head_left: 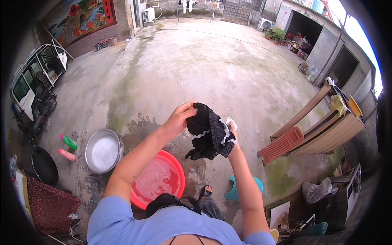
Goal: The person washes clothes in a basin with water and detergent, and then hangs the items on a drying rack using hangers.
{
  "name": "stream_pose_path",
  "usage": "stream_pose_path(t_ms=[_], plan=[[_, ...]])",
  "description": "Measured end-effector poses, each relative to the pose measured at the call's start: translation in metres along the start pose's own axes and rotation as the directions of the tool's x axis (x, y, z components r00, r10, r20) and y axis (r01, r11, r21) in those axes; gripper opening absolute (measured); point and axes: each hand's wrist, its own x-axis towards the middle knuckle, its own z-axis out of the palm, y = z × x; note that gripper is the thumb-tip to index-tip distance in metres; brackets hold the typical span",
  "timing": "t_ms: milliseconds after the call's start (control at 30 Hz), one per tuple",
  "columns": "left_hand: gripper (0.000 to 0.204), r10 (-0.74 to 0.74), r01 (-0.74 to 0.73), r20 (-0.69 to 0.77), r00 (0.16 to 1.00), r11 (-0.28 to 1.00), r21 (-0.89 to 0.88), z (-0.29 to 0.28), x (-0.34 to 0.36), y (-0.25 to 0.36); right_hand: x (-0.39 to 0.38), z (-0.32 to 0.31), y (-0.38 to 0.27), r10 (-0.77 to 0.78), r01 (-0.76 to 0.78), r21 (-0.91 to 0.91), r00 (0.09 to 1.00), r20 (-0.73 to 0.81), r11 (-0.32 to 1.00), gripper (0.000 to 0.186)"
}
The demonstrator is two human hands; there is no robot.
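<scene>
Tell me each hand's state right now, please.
Left hand: closed on the black garment.
Right hand: against the garment, partly hidden; open or closed cannot be told.

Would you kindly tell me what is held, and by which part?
A black garment: the left hand pinches its upper left edge; the right hand, partly hidden, holds its right side.

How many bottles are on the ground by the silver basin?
2: the green bottle and, slightly nearer the person, the pink bottle, both left of the silver basin. None looks hidden there.
</scene>
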Motion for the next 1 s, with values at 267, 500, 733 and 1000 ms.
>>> stream_pose_path(t_ms=[267,500,733,1000], plan=[[0.019,0.104,-0.052,-0.344,0.933,0.986,0.157,-0.088,0.204,0.047,0.136,0.102,-0.157,-0.422,0.653,-0.695,0.745,0.516,0.302,0.054],[0.042,-0.040,0.228,-0.299,0.954,0.743,0.630,-0.270,0.353,0.122,0.370,0.147,-0.347,-0.141,0.433,-0.819,0.901,0.411,0.376,0.024],[0.031,-0.070,0.330,-0.324,0.943,0.284,0.900,-0.400,0.545,0.169,0.528,0.237,-0.515,-0.362,0.399,-0.895,0.819,0.445,-0.199,0.028],[0.022,0.365,0.377,-0.381,0.850,0.086,0.922,-0.474,0.816,0.197,0.751,0.233,-0.651,-0.174,0.399,-0.806,0.842,0.511,-0.437,0.028]])
